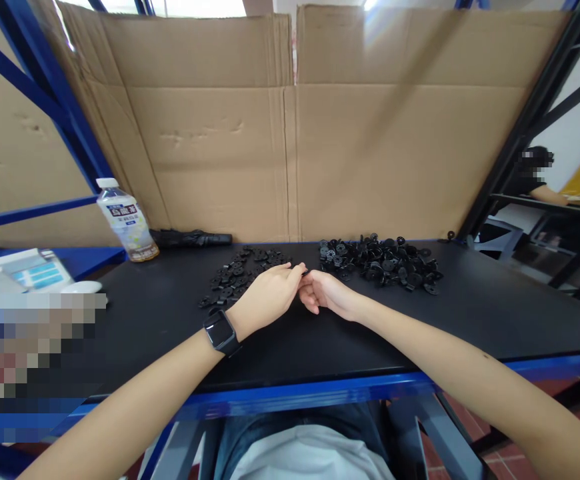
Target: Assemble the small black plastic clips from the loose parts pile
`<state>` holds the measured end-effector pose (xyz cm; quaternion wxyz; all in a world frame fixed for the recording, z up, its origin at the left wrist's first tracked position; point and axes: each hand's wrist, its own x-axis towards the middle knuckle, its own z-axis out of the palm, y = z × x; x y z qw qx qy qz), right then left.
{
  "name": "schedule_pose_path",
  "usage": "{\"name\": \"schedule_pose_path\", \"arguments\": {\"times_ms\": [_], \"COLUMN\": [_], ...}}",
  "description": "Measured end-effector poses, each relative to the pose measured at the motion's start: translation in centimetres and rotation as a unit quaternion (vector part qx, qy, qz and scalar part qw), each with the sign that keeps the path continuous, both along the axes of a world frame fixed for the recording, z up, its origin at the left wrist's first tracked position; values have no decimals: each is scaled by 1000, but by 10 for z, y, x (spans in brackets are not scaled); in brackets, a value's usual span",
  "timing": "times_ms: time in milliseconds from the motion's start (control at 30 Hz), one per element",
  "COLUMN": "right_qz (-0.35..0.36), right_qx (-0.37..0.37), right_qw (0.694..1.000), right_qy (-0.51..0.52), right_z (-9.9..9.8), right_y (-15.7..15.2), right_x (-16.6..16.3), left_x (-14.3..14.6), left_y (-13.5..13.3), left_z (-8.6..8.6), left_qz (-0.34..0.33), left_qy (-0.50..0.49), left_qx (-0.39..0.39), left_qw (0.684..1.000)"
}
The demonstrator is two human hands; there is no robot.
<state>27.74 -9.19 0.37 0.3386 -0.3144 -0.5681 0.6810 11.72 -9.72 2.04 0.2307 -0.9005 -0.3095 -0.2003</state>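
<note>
A water bottle [127,223] and a furled umbrella [190,239] sit at the far edge of the black table [495,313]. Nearer, a thin spread of black plastic parts [243,273] lies just beyond the left hand [265,297]. Its straight, closed-up fingers meet the curled fingers of the right hand [326,293] at a tiny dark piece [304,272]; whether that piece is gripped, I can't tell. Further right sits a fuller heap of parts [383,263]. Plenty lie loose in both lots.
</note>
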Motion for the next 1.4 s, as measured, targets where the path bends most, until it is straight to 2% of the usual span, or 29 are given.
{"name": "schedule_pose_path", "arguments": {"times_ms": [167, 300, 467, 933, 1400], "right_qz": [24, 47, 23, 16, -10], "right_qx": [-18, -15, -9, 13, 26], "right_qw": [999, 998, 1000, 1000, 999], "right_qy": [22, 25, 9, -12, -27], "right_z": [3, 2, -3, -6, -4], "right_y": [1, 3, 4, 2, 0], "right_x": [3, 5, 5, 6, 1], "left_x": [-2, -3, -1, 0, 1], "left_y": [0, -2, -4, -9, -6], "left_z": [-2, 2, 5, 3, -7], "left_qz": [8, -18, -24, -5, -9], "left_qy": [10, 36, 71, 116, 141], "left_qx": [24, 40, 22, 17, 80], "left_qw": [1000, 998, 997, 993, 987]}}
